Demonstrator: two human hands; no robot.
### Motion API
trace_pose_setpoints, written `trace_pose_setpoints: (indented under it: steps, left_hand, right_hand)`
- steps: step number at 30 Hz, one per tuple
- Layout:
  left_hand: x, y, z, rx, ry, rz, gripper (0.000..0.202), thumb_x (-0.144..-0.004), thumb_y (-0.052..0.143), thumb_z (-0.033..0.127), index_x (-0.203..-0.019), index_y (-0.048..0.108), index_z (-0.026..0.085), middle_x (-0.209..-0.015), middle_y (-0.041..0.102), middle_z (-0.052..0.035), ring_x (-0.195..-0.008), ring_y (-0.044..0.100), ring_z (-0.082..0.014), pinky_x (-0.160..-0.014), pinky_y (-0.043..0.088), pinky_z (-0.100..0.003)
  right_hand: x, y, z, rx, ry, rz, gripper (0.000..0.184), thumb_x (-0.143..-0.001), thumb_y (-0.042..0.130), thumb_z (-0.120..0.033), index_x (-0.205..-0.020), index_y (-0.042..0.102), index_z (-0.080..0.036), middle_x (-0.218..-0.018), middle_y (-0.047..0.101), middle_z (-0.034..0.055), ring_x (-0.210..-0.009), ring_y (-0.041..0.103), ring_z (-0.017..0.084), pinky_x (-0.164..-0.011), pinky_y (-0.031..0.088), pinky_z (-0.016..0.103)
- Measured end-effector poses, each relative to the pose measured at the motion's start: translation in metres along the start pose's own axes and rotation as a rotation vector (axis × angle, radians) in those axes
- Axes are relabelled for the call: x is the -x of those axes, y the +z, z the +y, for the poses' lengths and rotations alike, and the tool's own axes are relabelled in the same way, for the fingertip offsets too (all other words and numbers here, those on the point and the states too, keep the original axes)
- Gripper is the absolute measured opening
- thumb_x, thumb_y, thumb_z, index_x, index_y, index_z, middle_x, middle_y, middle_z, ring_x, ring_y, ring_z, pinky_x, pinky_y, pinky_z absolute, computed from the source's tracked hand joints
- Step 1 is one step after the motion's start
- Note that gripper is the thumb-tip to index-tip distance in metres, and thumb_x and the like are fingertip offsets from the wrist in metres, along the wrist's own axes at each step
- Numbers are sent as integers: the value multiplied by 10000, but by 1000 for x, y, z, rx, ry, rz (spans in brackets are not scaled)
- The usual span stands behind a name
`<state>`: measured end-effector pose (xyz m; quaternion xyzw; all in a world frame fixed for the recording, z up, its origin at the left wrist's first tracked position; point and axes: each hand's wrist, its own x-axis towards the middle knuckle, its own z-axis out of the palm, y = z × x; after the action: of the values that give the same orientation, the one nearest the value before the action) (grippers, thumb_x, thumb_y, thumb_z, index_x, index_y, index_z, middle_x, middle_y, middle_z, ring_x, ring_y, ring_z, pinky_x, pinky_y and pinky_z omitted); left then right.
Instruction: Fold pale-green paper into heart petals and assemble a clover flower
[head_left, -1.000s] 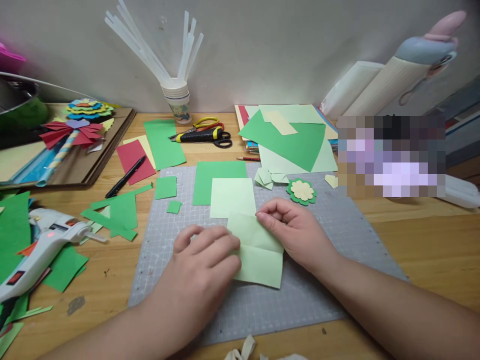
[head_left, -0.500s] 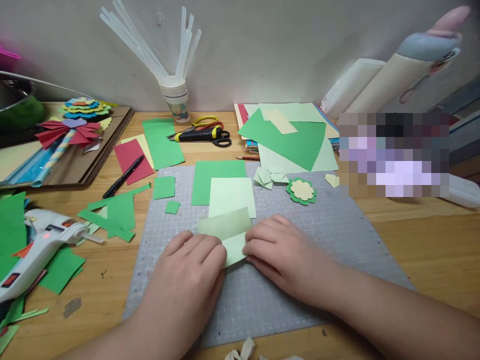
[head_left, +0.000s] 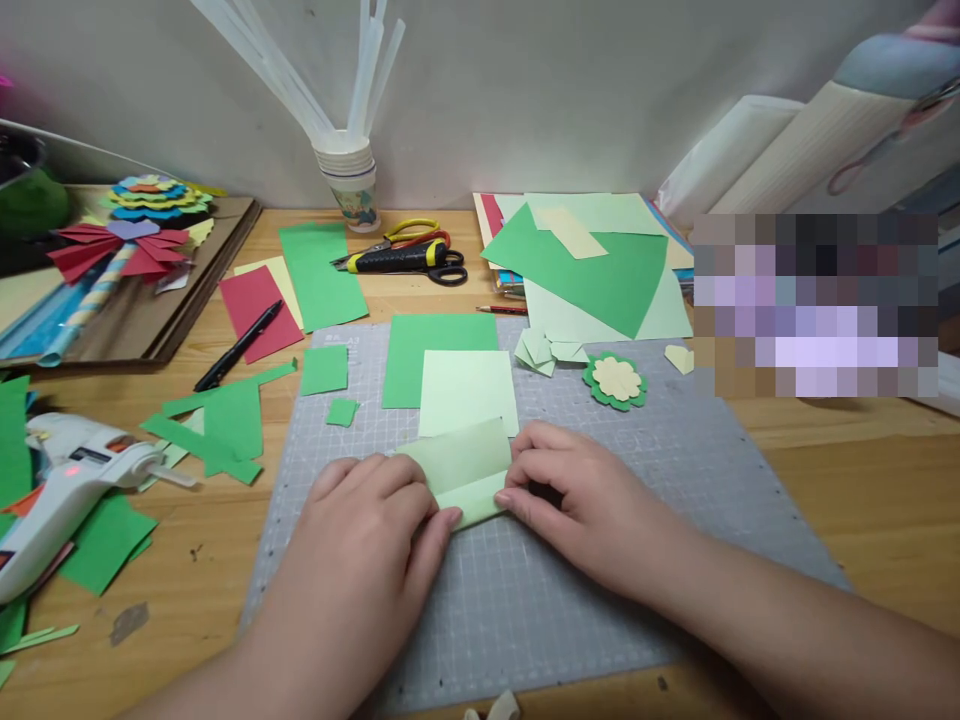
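A pale green paper sheet point(head_left: 469, 468), folded over on itself, lies on the grey cutting mat point(head_left: 660, 470). My left hand point(head_left: 367, 545) presses its left end with curled fingers. My right hand point(head_left: 581, 505) pinches its right end, fingers closed on the fold. A flat pale green square point(head_left: 466, 388) lies just behind it, overlapping a darker green sheet point(head_left: 420, 345).
A white glue gun point(head_left: 71, 485) and green scraps point(head_left: 225, 420) lie at the left. Scissors point(head_left: 420, 260), a black pen point(head_left: 236, 347), a cup of glue sticks point(head_left: 351, 185), stacked coloured papers point(head_left: 600, 270) and a paper flower point(head_left: 616, 380) sit behind the mat. Paper crafts on cardboard point(head_left: 127, 240) are far left.
The pale green sheet lay open a second ago; both hands have folded its near part up and over, and now press the fold flat.
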<state>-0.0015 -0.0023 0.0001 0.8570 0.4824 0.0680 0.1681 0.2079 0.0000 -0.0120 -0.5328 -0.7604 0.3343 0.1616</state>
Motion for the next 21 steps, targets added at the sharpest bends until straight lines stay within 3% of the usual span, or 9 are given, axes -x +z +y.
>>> trace_pose_setpoints:
  steps: [10, 21]
  left_hand:
    - [-8, 3, -4, -154, -47, -46, 240, -910, 498, 312, -712, 578, 203, -755, 553, -26, -763, 538, -261, -699, 369, -414]
    - [-10, 4, -8, -123, -55, -74, 260, -912, 505, 325, -699, 599, 210, -741, 536, -18, -748, 532, -250, -685, 376, -414]
  right_hand:
    - [-8, 1, -1, 91, 79, 13, 105, -864, 571, -227, -765, 559, -194, -914, 530, 6, -707, 497, 144, -631, 378, 294]
    - [-10, 2, 1, 88, 104, 13, 131, -852, 576, -187, -726, 541, -193, -931, 524, 7, -711, 519, 142, -642, 401, 296]
